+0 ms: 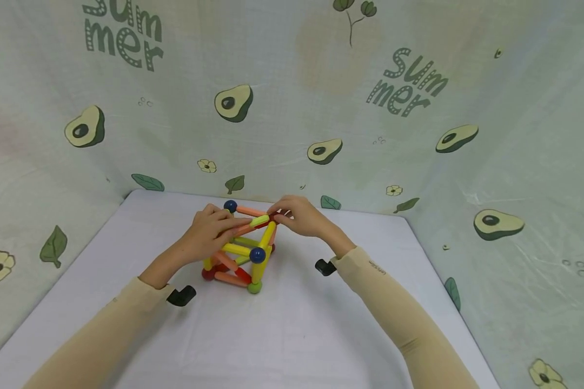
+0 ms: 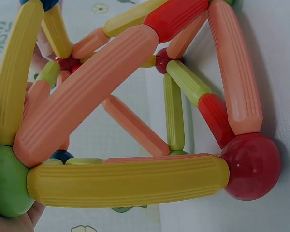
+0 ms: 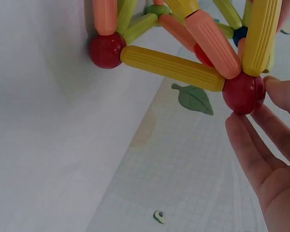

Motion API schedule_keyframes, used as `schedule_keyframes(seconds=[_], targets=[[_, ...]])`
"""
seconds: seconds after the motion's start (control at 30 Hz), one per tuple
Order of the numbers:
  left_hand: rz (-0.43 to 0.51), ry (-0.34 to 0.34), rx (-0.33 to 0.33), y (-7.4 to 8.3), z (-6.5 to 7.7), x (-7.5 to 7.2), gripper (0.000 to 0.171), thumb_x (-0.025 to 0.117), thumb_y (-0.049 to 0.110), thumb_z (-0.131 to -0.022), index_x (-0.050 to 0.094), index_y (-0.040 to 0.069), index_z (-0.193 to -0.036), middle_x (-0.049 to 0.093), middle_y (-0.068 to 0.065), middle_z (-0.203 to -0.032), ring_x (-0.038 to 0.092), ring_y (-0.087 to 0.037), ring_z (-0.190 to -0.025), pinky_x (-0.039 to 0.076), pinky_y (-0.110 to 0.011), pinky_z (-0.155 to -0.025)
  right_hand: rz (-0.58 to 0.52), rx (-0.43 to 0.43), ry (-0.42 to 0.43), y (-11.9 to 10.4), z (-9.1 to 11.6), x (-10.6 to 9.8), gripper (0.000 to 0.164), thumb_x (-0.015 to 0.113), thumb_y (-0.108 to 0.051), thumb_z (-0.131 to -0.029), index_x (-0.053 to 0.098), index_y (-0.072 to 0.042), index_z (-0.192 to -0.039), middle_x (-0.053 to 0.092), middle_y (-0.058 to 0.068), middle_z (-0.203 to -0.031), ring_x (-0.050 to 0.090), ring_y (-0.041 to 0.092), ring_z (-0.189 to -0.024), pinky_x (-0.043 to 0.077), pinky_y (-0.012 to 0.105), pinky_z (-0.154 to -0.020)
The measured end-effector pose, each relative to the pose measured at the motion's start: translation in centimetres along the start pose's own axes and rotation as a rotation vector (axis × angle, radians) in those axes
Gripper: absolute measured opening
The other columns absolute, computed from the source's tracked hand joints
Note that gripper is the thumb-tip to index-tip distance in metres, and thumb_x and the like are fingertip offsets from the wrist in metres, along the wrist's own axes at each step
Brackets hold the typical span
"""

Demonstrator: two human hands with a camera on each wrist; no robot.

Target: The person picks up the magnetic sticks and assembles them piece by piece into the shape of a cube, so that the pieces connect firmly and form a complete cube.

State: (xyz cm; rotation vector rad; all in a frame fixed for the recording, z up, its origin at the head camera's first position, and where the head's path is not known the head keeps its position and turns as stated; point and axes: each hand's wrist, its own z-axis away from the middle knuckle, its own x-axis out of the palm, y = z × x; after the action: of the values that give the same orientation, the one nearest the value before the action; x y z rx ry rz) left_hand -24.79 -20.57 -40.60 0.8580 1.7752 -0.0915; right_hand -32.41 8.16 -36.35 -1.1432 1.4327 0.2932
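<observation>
A box-like frame of ribbed magnetic sticks and coloured balls [image 1: 257, 255] stands on the table. My left hand [image 1: 206, 233] reaches over its upper left side and holds a lime-and-coral stick [image 1: 260, 220], its lime end close to the red ball at the top right corner. In the left wrist view a green ball [image 2: 8, 181] and a yellow stick [image 2: 128, 182] partly hide that hand. Thumb and fingertips of my right hand [image 1: 303, 216] pinch this red corner ball [image 3: 242, 94], where yellow and coral sticks meet.
A white cloth covers the table [image 1: 282, 335]. Behind and beside it hangs a pale curtain [image 1: 282, 129] printed with avocados and leaves. Dark wrist cameras stick out from the left cuff [image 1: 182, 295] and right cuff [image 1: 325, 267].
</observation>
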Motion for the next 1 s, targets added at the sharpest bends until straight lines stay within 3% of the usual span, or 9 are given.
schedule_keyframes(seconds=[0.6, 1.0], targets=[[-0.002, -0.006, 0.008, 0.11, -0.14, 0.07, 0.035, 0.071, 0.019, -0.103, 0.074, 0.023, -0.137, 0.065, 0.000, -0.103, 0.042, -0.025, -0.104, 0.029, -0.043, -0.077, 0.074, -0.062, 0.007, 0.01, -0.14, 0.23, 0.019, 0.071, -0.005, -0.102, 0.080, -0.009, -0.118, 0.072, 0.003, -0.113, 0.067, 0.015, -0.102, 0.057, 0.024, -0.090], [-0.021, 0.002, -0.014, 0.46, -0.45, 0.57, 0.033, 0.071, 0.022, -0.103, 0.074, 0.021, -0.136, 0.065, -0.001, -0.103, 0.043, -0.027, -0.104, 0.029, -0.044, -0.077, 0.095, -0.043, 0.008, 0.14, 0.00, 0.35, 0.020, 0.070, -0.005, -0.103, 0.080, -0.009, -0.119, 0.072, 0.004, -0.116, 0.066, 0.016, -0.105, 0.057, 0.026, -0.093]])
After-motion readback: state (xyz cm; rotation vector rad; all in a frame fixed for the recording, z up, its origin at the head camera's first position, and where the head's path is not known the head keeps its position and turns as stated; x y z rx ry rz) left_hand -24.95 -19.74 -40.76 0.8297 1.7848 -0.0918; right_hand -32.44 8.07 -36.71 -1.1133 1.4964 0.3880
